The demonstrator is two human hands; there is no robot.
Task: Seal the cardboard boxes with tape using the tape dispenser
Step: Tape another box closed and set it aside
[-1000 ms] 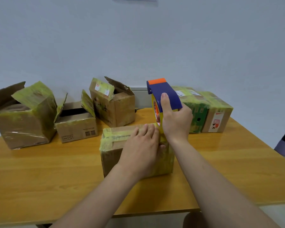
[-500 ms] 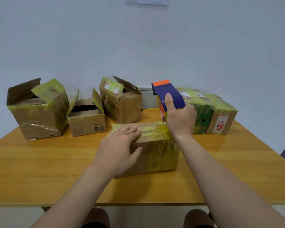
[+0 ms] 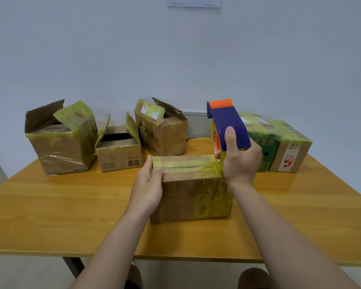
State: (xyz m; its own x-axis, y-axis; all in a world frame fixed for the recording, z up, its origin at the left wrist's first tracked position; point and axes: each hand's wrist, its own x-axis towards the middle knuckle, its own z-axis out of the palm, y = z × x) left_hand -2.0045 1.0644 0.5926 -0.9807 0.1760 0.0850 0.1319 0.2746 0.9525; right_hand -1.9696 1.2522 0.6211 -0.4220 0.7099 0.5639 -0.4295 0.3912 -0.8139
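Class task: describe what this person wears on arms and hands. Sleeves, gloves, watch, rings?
The left forearm and right forearm are bare to the picture's bottom edge: no sleeves show. The left hand and right hand wear no gloves; no watch, bracelet or ring is visible.

Two bare forearms, slender and smooth, the left forearm (image 3: pixel 113 243) across the lower middle of the frame and the right forearm (image 3: pixel 279 232) across the lower right, uncovered along all that shows. Above them a left hand (image 3: pixel 148 184) and a right hand (image 3: pixel 241 163), bare as well, with short trimmed nails plain on the right thumb (image 3: pixel 229 132) and on one left fingertip (image 3: pixel 159 169). Along the bottom edge a rounded left knee (image 3: pixel 137 274) and right knee (image 3: pixel 253 277), with a dark patch (image 3: pixel 131 285) at the left one, too small to name as a garment.
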